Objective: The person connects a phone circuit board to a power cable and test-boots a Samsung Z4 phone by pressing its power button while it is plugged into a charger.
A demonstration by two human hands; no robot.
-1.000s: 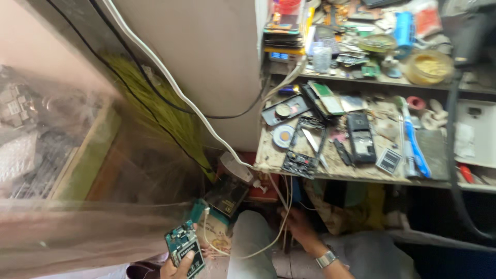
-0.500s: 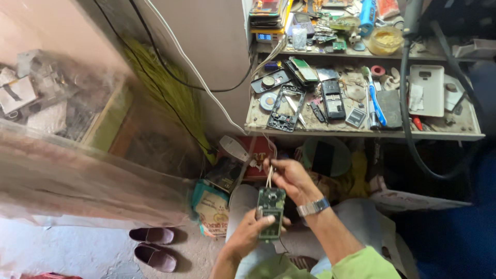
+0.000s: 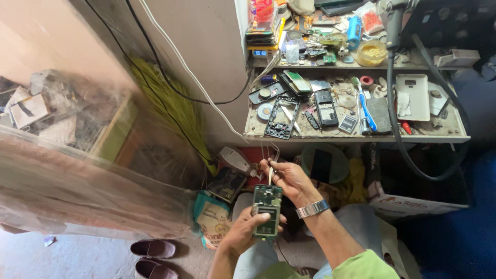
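Down in my lap, well below the cluttered workbench (image 3: 356, 138), I held the opened phone board (image 3: 267, 211) flat and face up so its green circuitry caught the light. My left hand (image 3: 243, 235) was closed around the lower end of the board, thumb across its face and fingers underneath, a firm hold that kept it from twisting. My right hand (image 3: 288, 180), with a metal watch (image 3: 312, 208) at the wrist, sat just above the top edge of the board, its fingers pinched narrow on thin pale wires (image 3: 270, 168) that ran down to the board; I kept them lifted and taut so they stayed clear of the components. I could not tell exactly where the wires joined the board. On the workbench above lay a bare phone frame (image 3: 281, 118), a dark keypad phone (image 3: 326, 107) and a blue-handled toothbrush (image 3: 366, 106), all within reach. Left of the board, on the floor, a printed packet (image 3: 214, 219) leaned by my knee, and a pair of brown shoes (image 3: 152, 257) stood farther left.
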